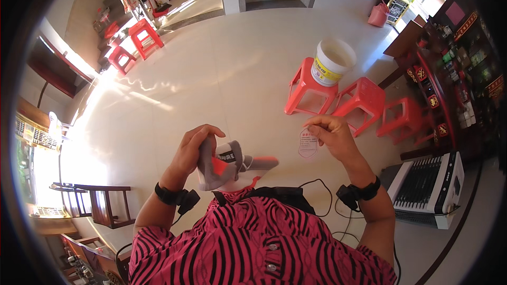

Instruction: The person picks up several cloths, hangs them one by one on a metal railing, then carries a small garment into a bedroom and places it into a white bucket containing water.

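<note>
My left hand [193, 149] grips a bundle of soft knitted pieces [226, 180], in grey, white and bright orange, that look like socks. A dark patch with white lettering shows on a grey-and-white part of it. The bundle is held in front of my striped shirt, and the fingers hide part of it. To the right, apart from the bundle, my right hand [334, 136] pinches the top edge of a thin, see-through label [308, 146]. This label has a curved outline and bears red and dark writing.
A white bucket [329, 69] with a yellow band stands on a red plastic stool [307, 83], beside another red stool [366, 97]. A white slatted appliance [425, 186] is at the right. Dark cables [330, 192] hang near my waist. A wooden chair [107, 206] stands left.
</note>
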### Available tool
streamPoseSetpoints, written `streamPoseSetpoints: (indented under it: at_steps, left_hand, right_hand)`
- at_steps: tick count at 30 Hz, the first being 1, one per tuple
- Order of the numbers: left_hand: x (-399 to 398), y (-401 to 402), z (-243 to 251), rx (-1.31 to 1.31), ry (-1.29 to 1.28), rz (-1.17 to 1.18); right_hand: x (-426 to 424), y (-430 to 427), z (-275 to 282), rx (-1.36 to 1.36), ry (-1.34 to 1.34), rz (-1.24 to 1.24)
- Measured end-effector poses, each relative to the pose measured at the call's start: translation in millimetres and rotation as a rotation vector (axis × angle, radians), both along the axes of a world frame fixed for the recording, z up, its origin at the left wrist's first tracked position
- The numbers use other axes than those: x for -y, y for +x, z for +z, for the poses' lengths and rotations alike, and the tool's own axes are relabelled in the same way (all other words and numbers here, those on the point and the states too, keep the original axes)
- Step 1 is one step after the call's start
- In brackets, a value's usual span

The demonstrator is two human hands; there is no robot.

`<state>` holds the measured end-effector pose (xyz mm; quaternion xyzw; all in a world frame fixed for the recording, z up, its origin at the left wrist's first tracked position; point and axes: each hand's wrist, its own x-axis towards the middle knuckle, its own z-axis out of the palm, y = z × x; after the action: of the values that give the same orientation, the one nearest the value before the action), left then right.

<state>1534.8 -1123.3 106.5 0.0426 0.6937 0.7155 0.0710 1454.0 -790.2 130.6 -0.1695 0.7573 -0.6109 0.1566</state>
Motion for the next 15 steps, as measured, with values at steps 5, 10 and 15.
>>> streamPoseSetpoints:
  at_steps: [5, 10, 15]
  left_hand:
    - [34, -24, -42, 0.066, 0.131, 0.186]
    - [62, -72, -55, 0.087, 0.085, 0.189]
    - [97, -118, -66, 0.118, 0.062, 0.272]
  right_hand:
    - [-5, -58, -26, -0.112, 0.091, -0.106]
    - [-36, -108, -58, -0.338, 0.282, -0.308]
    - [-25, -160, -98, -0.011, 0.217, -0.425]
